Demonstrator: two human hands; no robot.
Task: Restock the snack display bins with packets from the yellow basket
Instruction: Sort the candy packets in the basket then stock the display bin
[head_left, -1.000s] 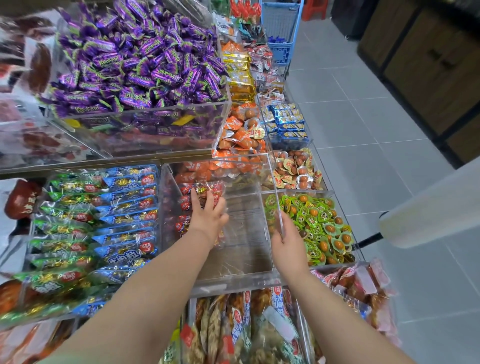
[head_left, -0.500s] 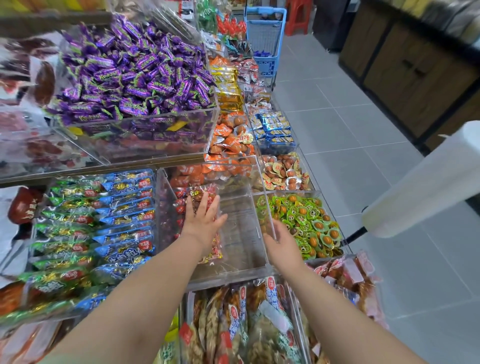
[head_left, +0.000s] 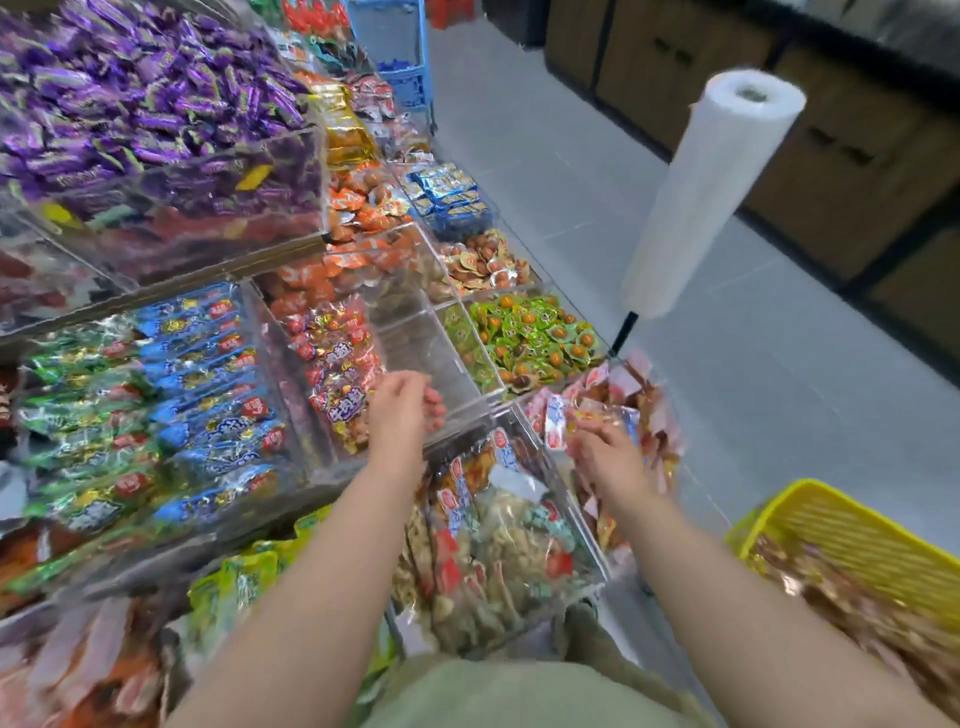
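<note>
Left hand (head_left: 402, 410) hung over the front wall of the half-empty clear bin (head_left: 431, 353), fingers loosely curled, narrow, nothing seen in them. It was likely parked there because that bin had the room to fill. Red packets (head_left: 337, 358) were banked just left of and beyond the left fingers, with the bin's bare bottom straight beyond them.

Right hand (head_left: 605, 452) was over the pink packets (head_left: 644, 395), back of hand to camera, fingertips lost in blur among wrappers. Could not tell if they pinched one or only touched.

Yellow basket (head_left: 857, 540) sat right of and nearer than the right fingers, well apart, with brown packets (head_left: 841, 608) inside. It was probably kept on that side for the right hand's reach.

Green packets (head_left: 535, 332) filled the bin beyond the right fingers. Purple sweets (head_left: 145, 93) were heaped far beyond the left fingers.

Bins stood in tiers on a display shelf (head_left: 171, 290). Shop aisle: grey tiled floor (head_left: 571, 156), white bag roll (head_left: 711, 192) on a stand, wooden cabinets (head_left: 831, 130) opposite, blue trolley (head_left: 395, 52) at the far end.
</note>
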